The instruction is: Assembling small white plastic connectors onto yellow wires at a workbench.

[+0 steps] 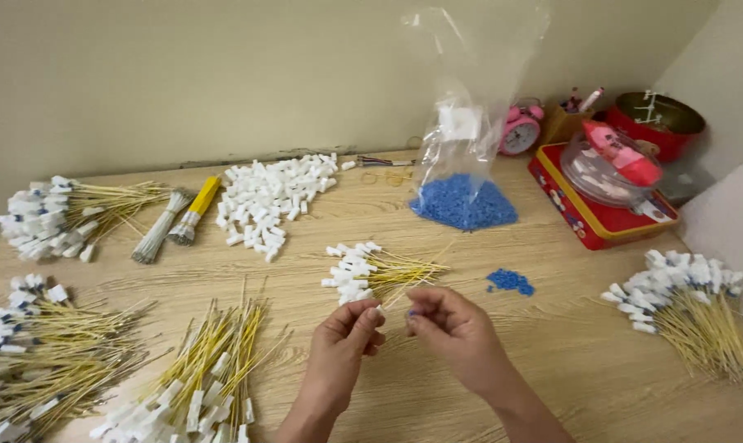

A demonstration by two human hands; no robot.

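Two bare hands meet over a wooden table. The left hand pinches a white connector on a thin yellow wire between thumb and fingertips. The right hand pinches a tiny blue piece just beside it. Right behind the hands lies a small bundle of yellow wires with white ends. A little heap of blue pieces sits near the right hand, and a clear bag of blue pieces stands farther back.
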